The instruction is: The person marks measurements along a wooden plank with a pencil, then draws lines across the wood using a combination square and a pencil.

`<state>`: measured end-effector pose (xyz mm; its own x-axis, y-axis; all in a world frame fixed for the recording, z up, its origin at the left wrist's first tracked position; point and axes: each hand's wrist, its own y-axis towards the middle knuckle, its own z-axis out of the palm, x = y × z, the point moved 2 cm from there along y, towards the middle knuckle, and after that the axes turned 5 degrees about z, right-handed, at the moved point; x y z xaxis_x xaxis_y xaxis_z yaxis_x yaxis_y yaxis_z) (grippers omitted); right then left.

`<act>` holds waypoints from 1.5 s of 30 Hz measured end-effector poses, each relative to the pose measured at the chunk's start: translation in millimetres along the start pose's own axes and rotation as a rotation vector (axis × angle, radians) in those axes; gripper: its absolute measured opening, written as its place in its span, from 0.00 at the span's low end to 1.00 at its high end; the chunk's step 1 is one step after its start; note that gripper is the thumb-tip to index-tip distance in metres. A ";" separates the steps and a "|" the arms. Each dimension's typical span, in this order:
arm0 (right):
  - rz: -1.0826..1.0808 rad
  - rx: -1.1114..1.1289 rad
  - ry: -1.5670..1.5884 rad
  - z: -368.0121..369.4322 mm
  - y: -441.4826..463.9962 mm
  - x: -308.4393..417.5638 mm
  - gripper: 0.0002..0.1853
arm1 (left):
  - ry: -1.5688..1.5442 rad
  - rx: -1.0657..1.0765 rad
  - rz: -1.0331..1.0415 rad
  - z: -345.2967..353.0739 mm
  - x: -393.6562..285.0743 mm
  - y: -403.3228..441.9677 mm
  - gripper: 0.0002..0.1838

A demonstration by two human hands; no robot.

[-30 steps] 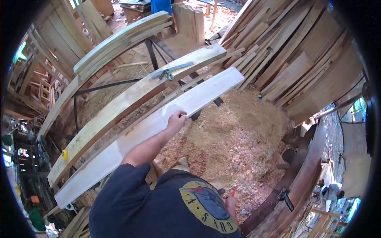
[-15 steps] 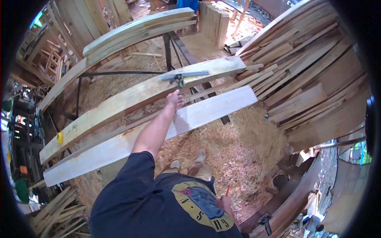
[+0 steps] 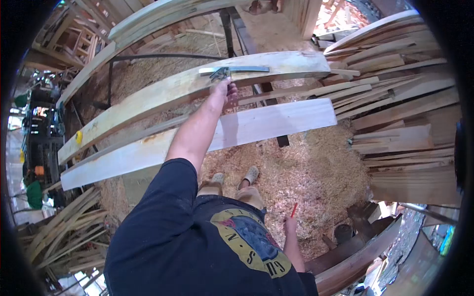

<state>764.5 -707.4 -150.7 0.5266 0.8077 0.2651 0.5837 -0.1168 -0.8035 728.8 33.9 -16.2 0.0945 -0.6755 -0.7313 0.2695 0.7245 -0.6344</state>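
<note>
My left hand (image 3: 224, 92) reaches forward over the planks. Its fingers are curled at the dark head of a combination square (image 3: 249, 69), whose steel blade lies along a thick timber beam (image 3: 163, 93). The hand partly hides the grip. Low on the right, my right hand (image 3: 290, 225) is closed on a red pencil (image 3: 294, 209) that points up. Between my body and the beam lies a long pale planed board (image 3: 281, 117), with the shadow of my arm across it.
Dark metal supports (image 3: 282, 140) show under the boards. Stacked offcuts (image 3: 395, 98) crowd the right side, and thin strips (image 3: 69, 227) lie at lower left. Another long timber (image 3: 163, 22) lies beyond the beam. Sawdust and shavings (image 3: 316, 172) cover the ground. A yellow object (image 3: 79, 137) sits on the beam's left part.
My left hand has moved forward to the square's head, from just short of it. My right hand with the pencil has swung out from beside my body. The view has shifted.
</note>
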 end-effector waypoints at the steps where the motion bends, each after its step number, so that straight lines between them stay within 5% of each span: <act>1: 0.008 -0.012 -0.056 -0.4 15.9 -1.7 0.16 | -0.046 0.041 0.030 -2.7 -1.3 -3.3 0.14; 7: -0.019 0.071 -0.091 -6.1 38.9 25.2 0.14 | -0.032 0.138 0.382 -34.0 -72.5 -83.4 0.09; 13: -0.216 0.066 -0.061 25.4 51.6 66.5 0.10 | 0.550 0.089 0.862 -125.0 -131.1 -210.7 0.06; 15: -0.287 0.050 -0.035 35.8 -34.4 136.1 0.11 | 0.818 0.079 1.076 -164.7 -130.4 -245.2 0.07; 18: -0.268 0.269 0.054 82.9 -45.2 166.8 0.15 | 1.000 0.109 1.258 -211.8 -109.9 -285.9 0.11; 22: -0.222 0.718 0.186 154.5 -179.7 254.1 0.16 | 1.095 0.248 1.398 -269.9 -65.4 -295.1 0.13; 27: -0.274 1.047 0.151 235.0 -287.4 294.4 0.21 | 1.118 0.439 1.320 -309.5 -6.3 -278.3 0.18; 30: -0.262 0.996 -0.059 264.1 -294.1 286.2 0.17 | 1.156 0.505 1.376 -317.5 9.3 -270.7 0.19; 33: -0.535 0.990 -0.049 292.3 -289.4 263.5 0.14 | 1.251 0.565 1.355 -326.9 12.8 -263.0 0.20; 45: -0.564 0.825 0.032 303.6 -268.1 208.6 0.12 | 1.455 0.661 1.172 -313.8 27.9 -265.7 0.24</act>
<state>530.2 -332.1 -41.8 0.3283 0.6041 0.7262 0.1477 0.7265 -0.6711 359.1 -134.5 53.3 -0.1652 0.8604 -0.4822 0.9521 0.2667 0.1496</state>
